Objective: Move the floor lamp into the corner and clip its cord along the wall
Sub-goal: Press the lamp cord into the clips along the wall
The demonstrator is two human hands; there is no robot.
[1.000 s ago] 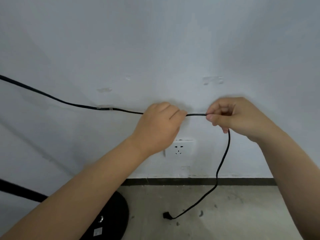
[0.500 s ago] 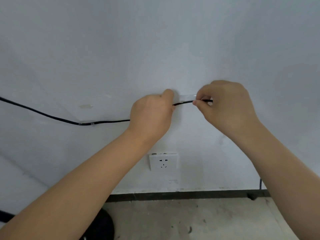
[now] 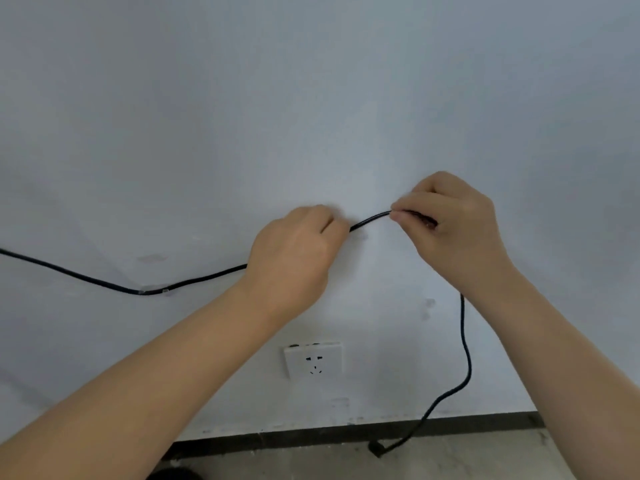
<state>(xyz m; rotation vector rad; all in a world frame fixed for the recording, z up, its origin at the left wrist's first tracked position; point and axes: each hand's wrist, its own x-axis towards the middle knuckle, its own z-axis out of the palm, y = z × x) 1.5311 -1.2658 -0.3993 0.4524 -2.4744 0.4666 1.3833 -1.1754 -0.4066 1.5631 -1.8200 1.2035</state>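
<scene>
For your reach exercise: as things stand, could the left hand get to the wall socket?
Probably yes. The socket sits bare on the wall just below the left hand, with nothing between them. But that hand grips the cord and would have to let go first.

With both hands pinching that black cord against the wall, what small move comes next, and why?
Probably press the stretch of cord between the left hand and right hand onto the wall: one clip already holds it further left, and the rest hangs loose to the floor.

The cord [image 3: 194,281] runs off the edge at nine o'clock; a dark shape [image 3: 175,474] is cut off at six o'clock.
</scene>
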